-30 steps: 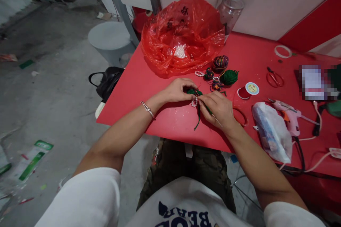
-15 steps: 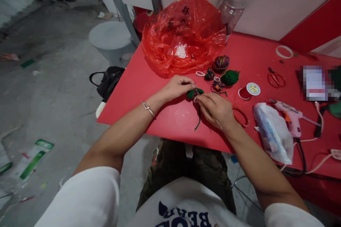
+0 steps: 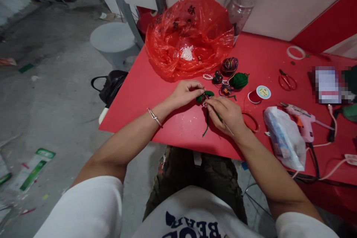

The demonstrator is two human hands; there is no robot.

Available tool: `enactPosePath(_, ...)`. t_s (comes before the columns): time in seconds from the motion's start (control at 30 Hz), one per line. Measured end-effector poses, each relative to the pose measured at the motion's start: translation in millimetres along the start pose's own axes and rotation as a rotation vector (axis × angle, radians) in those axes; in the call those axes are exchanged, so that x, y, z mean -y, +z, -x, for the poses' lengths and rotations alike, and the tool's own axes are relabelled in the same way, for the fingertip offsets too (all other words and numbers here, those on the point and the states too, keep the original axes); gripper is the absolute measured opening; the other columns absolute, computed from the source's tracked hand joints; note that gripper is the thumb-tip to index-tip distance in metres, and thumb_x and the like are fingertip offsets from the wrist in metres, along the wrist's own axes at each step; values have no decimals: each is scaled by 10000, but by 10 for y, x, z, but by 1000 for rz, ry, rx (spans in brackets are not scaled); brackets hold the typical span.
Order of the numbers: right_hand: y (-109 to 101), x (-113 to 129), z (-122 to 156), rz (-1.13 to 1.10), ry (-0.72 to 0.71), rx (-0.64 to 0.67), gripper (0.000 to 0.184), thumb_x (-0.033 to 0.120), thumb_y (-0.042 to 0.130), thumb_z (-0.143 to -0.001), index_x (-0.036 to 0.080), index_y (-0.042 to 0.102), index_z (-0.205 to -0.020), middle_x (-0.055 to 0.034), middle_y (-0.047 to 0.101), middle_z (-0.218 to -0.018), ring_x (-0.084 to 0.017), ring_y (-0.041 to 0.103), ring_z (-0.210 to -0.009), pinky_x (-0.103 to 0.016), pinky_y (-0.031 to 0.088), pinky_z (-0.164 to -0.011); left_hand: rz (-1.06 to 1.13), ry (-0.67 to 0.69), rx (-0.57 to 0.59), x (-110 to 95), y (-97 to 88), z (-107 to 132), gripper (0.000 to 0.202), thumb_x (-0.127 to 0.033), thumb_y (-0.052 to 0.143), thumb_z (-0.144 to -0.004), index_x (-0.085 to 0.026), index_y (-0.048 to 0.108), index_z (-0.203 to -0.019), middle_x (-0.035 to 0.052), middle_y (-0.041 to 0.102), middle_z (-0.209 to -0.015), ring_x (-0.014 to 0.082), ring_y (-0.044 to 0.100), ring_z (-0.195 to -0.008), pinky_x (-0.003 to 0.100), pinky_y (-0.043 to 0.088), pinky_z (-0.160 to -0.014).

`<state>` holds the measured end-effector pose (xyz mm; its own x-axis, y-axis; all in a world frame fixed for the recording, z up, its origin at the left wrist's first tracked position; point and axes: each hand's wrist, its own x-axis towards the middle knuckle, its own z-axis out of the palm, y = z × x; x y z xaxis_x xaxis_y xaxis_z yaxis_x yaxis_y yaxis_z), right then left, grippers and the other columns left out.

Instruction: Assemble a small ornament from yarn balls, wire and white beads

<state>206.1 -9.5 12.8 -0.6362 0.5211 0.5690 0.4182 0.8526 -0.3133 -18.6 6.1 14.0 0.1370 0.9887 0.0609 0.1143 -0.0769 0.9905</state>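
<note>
My left hand [image 3: 188, 92] pinches a small green and dark multicoloured crocheted piece [image 3: 201, 98] at its edge, thumb against forefinger. My right hand [image 3: 226, 114] is closed on a thin metal crochet hook [image 3: 229, 128], whose tip meets the piece. Part of the hook is hidden by the fingers. Small pearl beads sit at the piece near my right fingertips. A green yarn tail [image 3: 206, 128] hangs from it onto the red table [image 3: 178, 126]. Just beyond lie a ball of green yarn [image 3: 240, 80] and a multicoloured yarn ball [image 3: 229, 66].
A red plastic bag [image 3: 167, 52] holding white pearl beads [image 3: 187, 53] stands at the back. To the right are a thread spool [image 3: 259, 94], red-handled scissors [image 3: 288, 81], a pink glue gun [image 3: 304, 119] with cords, and a white plastic packet [image 3: 284, 137].
Both hands keep their hold on the piece and hook. My right fingers have shifted slightly, and a green strip now shows beside the hook. The whole view has moved a little.
</note>
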Motion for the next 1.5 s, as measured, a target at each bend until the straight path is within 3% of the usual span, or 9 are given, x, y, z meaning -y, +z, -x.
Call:
enactPosePath(0.27,-15,27,-25,-92,44,-25,243,236,537,-1058,210,726,-1208,-145,792,-1178,-257,759,-1096,-425,635,-950,43,-81,19,41,-19,-23,152,-268,719,-865,-139,738,-788,24,712,-718,126,650,-642,261,519,-660)
enactPosePath(0.6,3,11,-42,-91,39,2,227,240,533,-1067,213,721,-1191,-133,791,-1134,-260,748,-1041,-429,629,-912,20,-58,3,15,-34,-22,89,-215,771,-811,-126,760,-811,42,750,-763,128,676,-683,262,564,-710)
enactPosePath(1.5,5,-10,-48,-132,36,-11,208,228,539,-1052,221,728,-1139,-117,790,-1077,-252,736,-978,-414,608,-865,28,-58,30,35,-27,-18,53,-163,766,-832,-117,788,-846,69,783,-824,139,714,-709,291,598,-744)
